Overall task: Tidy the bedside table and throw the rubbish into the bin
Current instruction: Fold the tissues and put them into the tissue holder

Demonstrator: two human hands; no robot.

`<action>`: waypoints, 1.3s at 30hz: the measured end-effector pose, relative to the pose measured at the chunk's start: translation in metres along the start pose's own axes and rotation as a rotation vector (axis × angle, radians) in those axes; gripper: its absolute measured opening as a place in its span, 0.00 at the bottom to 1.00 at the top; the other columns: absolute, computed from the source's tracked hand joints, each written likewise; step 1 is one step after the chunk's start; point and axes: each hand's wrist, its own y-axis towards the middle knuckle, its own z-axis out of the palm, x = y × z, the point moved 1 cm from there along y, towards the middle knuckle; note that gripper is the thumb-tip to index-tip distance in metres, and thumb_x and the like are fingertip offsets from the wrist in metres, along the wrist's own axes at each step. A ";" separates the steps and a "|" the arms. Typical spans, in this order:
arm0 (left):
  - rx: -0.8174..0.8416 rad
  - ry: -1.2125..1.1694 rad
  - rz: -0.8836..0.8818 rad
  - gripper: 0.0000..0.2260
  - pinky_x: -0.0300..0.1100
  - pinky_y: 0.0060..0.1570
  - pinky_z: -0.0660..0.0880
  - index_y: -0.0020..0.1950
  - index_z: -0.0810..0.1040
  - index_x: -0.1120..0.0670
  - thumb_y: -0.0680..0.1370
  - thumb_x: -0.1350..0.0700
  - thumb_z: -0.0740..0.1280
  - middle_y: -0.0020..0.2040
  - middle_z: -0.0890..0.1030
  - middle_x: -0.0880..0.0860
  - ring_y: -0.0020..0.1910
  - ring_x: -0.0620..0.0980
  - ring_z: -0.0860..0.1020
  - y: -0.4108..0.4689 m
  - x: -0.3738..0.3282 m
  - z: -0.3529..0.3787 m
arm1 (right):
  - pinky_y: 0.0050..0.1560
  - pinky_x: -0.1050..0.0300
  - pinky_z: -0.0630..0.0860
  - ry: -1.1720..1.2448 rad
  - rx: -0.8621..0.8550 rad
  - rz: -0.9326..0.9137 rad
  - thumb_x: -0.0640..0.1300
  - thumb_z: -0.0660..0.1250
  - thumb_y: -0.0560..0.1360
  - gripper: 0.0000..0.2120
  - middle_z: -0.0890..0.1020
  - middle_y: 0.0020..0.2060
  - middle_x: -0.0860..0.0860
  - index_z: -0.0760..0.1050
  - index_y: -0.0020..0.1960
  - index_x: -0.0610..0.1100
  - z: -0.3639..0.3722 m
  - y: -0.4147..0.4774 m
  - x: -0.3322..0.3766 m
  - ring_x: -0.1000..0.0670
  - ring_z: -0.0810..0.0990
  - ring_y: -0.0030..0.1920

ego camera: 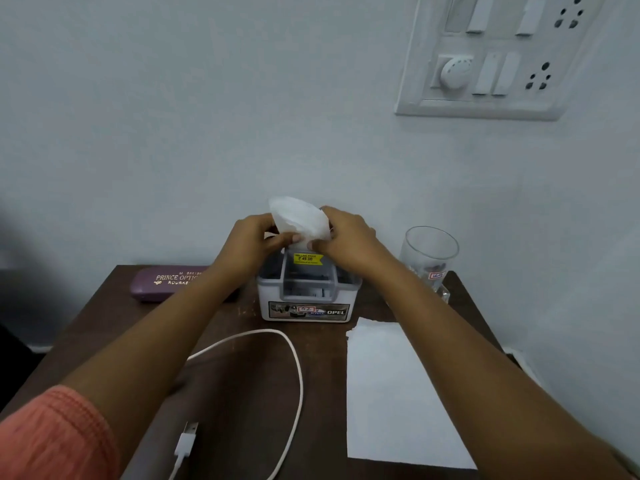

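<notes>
both hands [254, 242] around white tissue [299, 218]

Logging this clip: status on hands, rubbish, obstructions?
Left hand and right hand both gripping white tissue above organiser box. Paper sheet, white cable on table. No bin in view.

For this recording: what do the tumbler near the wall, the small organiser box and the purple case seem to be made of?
Clear tumbler: looks like glass, glossy; the wall shows through it.
White and grey organiser box: apparently moulded plastic, smooth and opaque, with printed stickers.
Purple spectacle case: hard shell, maybe plastic or leatherette, with a slight sheen and gold lettering; the look leaves it open.
</notes>
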 end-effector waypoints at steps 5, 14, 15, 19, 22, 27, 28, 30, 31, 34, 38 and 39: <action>0.055 0.221 0.039 0.13 0.44 0.51 0.74 0.55 0.82 0.54 0.74 0.50 0.70 0.50 0.84 0.54 0.48 0.54 0.80 0.008 -0.007 -0.005 | 0.59 0.41 0.72 0.102 -0.070 -0.013 0.40 0.71 0.71 0.23 0.80 0.56 0.44 0.71 0.65 0.47 0.001 -0.001 -0.002 0.42 0.77 0.57; 0.096 0.127 0.004 0.06 0.31 0.46 0.71 0.44 0.82 0.52 0.70 0.53 0.73 0.47 0.84 0.51 0.48 0.49 0.79 0.010 -0.009 -0.014 | 0.57 0.44 0.74 0.146 -0.104 -0.055 0.41 0.70 0.72 0.19 0.79 0.55 0.46 0.72 0.61 0.47 -0.013 0.003 -0.007 0.44 0.77 0.54; 0.095 0.153 -0.013 0.04 0.36 0.48 0.73 0.41 0.81 0.51 0.70 0.52 0.74 0.46 0.83 0.51 0.48 0.49 0.79 0.011 -0.007 -0.015 | 0.58 0.42 0.73 0.113 -0.094 -0.058 0.41 0.70 0.72 0.19 0.80 0.55 0.46 0.72 0.61 0.47 -0.014 0.003 -0.007 0.43 0.77 0.55; 0.133 0.308 -0.024 0.07 0.53 0.53 0.73 0.42 0.82 0.51 0.70 0.49 0.73 0.46 0.82 0.51 0.49 0.52 0.77 0.011 -0.005 -0.010 | 0.59 0.48 0.69 -0.007 -0.027 -0.064 0.40 0.67 0.74 0.16 0.79 0.54 0.45 0.71 0.61 0.47 -0.008 0.004 -0.006 0.42 0.74 0.56; 0.142 0.306 -0.021 0.05 0.51 0.52 0.73 0.39 0.79 0.45 0.70 0.48 0.73 0.43 0.79 0.48 0.48 0.50 0.76 0.009 -0.006 -0.010 | 0.50 0.53 0.62 -0.071 -0.001 -0.084 0.41 0.65 0.75 0.14 0.79 0.52 0.46 0.70 0.60 0.48 -0.001 0.004 -0.006 0.42 0.72 0.55; 0.068 0.236 -0.029 0.05 0.54 0.53 0.73 0.40 0.79 0.47 0.71 0.48 0.72 0.46 0.80 0.49 0.49 0.52 0.77 0.009 -0.005 -0.013 | 0.58 0.46 0.72 0.086 -0.049 -0.064 0.43 0.69 0.73 0.18 0.78 0.56 0.47 0.71 0.61 0.49 -0.010 0.003 -0.002 0.44 0.75 0.55; 0.058 0.226 -0.035 0.05 0.54 0.53 0.73 0.40 0.79 0.47 0.71 0.48 0.72 0.48 0.81 0.49 0.50 0.51 0.77 0.010 -0.006 -0.013 | 0.58 0.44 0.72 0.108 -0.066 -0.066 0.42 0.69 0.73 0.18 0.78 0.56 0.47 0.71 0.61 0.49 -0.012 0.004 -0.001 0.44 0.75 0.54; 0.078 0.246 -0.071 0.06 0.53 0.53 0.73 0.40 0.79 0.47 0.71 0.46 0.72 0.49 0.81 0.50 0.49 0.51 0.77 0.012 -0.005 -0.010 | 0.59 0.44 0.71 0.072 -0.041 -0.061 0.42 0.70 0.73 0.18 0.77 0.57 0.48 0.71 0.60 0.49 -0.013 0.006 -0.001 0.44 0.75 0.55; 0.100 0.273 -0.092 0.06 0.52 0.53 0.73 0.40 0.79 0.47 0.70 0.46 0.72 0.49 0.81 0.50 0.48 0.51 0.76 0.012 -0.005 -0.009 | 0.60 0.45 0.71 0.049 -0.008 -0.058 0.42 0.70 0.73 0.18 0.77 0.58 0.47 0.71 0.61 0.49 -0.010 0.006 -0.002 0.44 0.75 0.56; 0.109 0.261 -0.109 0.06 0.52 0.54 0.73 0.43 0.79 0.46 0.70 0.47 0.73 0.52 0.81 0.50 0.50 0.50 0.76 0.011 -0.003 -0.006 | 0.60 0.46 0.70 0.035 0.049 -0.058 0.42 0.70 0.73 0.21 0.76 0.60 0.46 0.69 0.64 0.50 -0.004 0.006 -0.005 0.43 0.74 0.58; 0.087 0.219 -0.102 0.04 0.52 0.55 0.73 0.42 0.79 0.45 0.71 0.49 0.73 0.51 0.81 0.50 0.52 0.51 0.76 0.011 -0.005 -0.008 | 0.60 0.42 0.71 0.084 -0.029 -0.073 0.42 0.69 0.73 0.20 0.77 0.59 0.46 0.70 0.63 0.50 -0.005 0.010 -0.005 0.44 0.75 0.57; 0.093 0.228 -0.116 0.04 0.53 0.54 0.73 0.40 0.79 0.44 0.71 0.49 0.73 0.50 0.82 0.50 0.51 0.52 0.77 0.011 -0.004 -0.008 | 0.61 0.44 0.70 0.078 -0.035 -0.071 0.41 0.69 0.73 0.19 0.77 0.59 0.46 0.70 0.62 0.51 -0.004 0.012 -0.006 0.44 0.75 0.57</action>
